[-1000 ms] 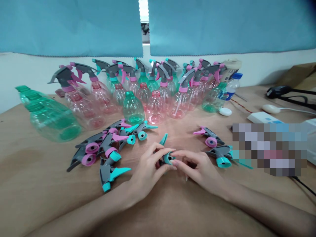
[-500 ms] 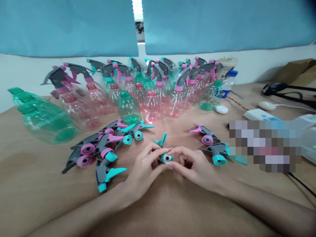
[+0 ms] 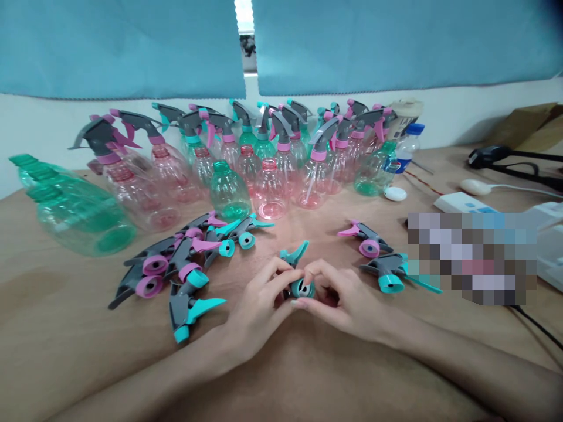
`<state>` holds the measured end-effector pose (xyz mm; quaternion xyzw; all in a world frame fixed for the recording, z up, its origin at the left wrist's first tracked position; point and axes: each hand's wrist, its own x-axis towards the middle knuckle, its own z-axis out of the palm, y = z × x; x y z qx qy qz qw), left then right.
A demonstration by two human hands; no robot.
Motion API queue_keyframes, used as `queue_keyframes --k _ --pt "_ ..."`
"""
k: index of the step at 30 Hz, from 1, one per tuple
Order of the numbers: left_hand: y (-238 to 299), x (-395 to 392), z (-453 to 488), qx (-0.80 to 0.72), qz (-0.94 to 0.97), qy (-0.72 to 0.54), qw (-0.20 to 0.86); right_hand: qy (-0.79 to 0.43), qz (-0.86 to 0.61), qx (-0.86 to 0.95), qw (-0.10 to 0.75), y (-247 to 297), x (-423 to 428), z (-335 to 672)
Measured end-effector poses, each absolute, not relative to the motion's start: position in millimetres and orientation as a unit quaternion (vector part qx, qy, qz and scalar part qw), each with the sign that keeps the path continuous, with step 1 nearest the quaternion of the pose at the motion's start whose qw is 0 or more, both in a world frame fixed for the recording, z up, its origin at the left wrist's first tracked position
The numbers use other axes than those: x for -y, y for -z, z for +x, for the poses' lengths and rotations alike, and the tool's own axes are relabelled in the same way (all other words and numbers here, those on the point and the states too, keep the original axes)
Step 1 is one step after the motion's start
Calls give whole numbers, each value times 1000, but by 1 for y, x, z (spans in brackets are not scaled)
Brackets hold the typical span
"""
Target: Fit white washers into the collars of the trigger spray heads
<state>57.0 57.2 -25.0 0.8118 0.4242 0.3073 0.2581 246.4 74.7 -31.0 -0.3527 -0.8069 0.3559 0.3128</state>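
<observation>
Between my two hands is a grey spray trigger head with a teal lever and collar, its open collar facing me. My left hand closes round its left side. My right hand pinches the collar from the right, with the index finger bent at the rim and the thumb below. Fingers hide most of the grey body. Left of my hands lies a pile of loose trigger heads with pink or teal collars. Beyond my right hand lie a pink-collared trigger head and a teal-collared trigger head.
Clear pink and green bottles stand in rows at the back, many with trigger heads on. Green bottles are at the left. A blue-capped bottle, a white round object, a power strip and a blurred-out patch are at the right.
The trigger head has tilted and moved slightly right and towards me, showing more of its teal lever. My right index finger has bent in over the collar's opening.
</observation>
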Motion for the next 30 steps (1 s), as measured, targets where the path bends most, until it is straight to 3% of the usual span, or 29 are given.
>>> queue_keyframes --k 9,30 --pt "23 -59 58 -448 796 -323 247 -292 -339 842 303 31 -73 247" --pt "22 -62 58 -467 774 -337 263 -509 -356 689 372 34 -77 248"
